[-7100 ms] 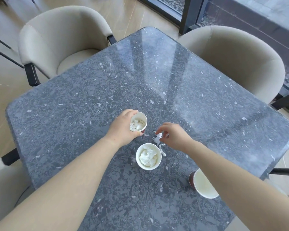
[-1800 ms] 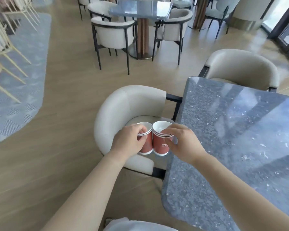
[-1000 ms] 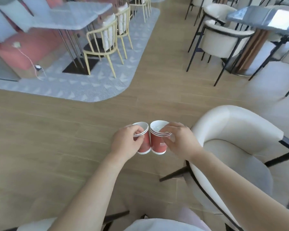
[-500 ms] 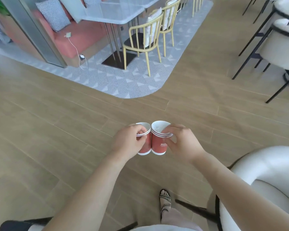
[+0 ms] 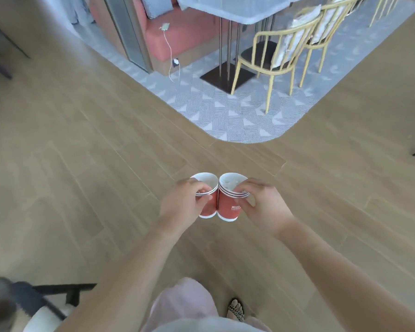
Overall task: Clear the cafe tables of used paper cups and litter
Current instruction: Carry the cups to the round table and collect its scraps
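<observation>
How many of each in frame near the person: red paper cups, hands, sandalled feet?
Red paper cups: 2, left cup and right cup, side by side; any cups nested inside cannot be told
Hands: 2, left hand grips the left cup, right hand grips the right cup
Sandalled foot: 1
Total: 5

The cups (image 5: 228, 204) look like smooth, slightly glossy paper. The floor (image 5: 82, 164) is matt wood plank, the rug (image 5: 237, 116) a woven, textured cloth, and the chair (image 5: 261, 55) has a thin yellow-painted metal frame.
</observation>
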